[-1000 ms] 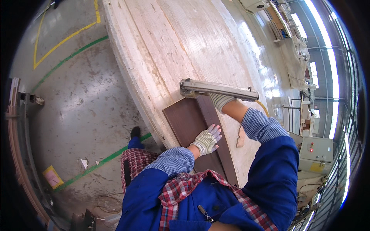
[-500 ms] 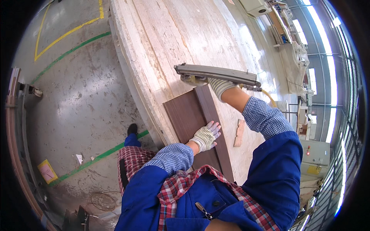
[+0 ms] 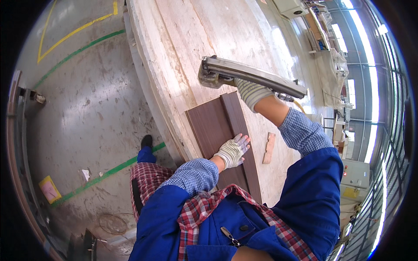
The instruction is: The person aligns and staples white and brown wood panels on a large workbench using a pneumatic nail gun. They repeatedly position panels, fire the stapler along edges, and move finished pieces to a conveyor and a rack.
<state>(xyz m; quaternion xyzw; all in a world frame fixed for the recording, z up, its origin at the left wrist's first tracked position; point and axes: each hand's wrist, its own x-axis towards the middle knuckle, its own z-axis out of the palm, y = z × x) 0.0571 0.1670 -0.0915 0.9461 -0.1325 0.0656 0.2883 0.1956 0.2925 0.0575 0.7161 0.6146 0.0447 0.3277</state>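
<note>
A dark brown wood-grain board (image 3: 209, 124) lies on the worktable, with a raised strip (image 3: 235, 116) of the same colour running along its right side. My left hand (image 3: 232, 152), in a striped knit glove with the fingertips showing, rests flat on the board and strip, fingers stretched out. Gloved likewise, my right hand (image 3: 252, 93) grips an air nail gun (image 3: 257, 75) with a long grey body. The gun is held above the board's far end, apart from it. Behind my right wrist runs a yellowish hose (image 3: 299, 105). The gun hides part of the right fingers.
A small notched wood piece (image 3: 269, 148) lies right of the board. The long, worn worktable (image 3: 191, 43) has its edge on my left. Beyond that edge is a grey floor (image 3: 96, 95) with green and yellow lines. A coiled cable (image 3: 113, 223) lies on the floor.
My right hand has tilted the nail gun, its front end rising farther from the board and its rear shifting right. My left hand keeps its place on the board.
</note>
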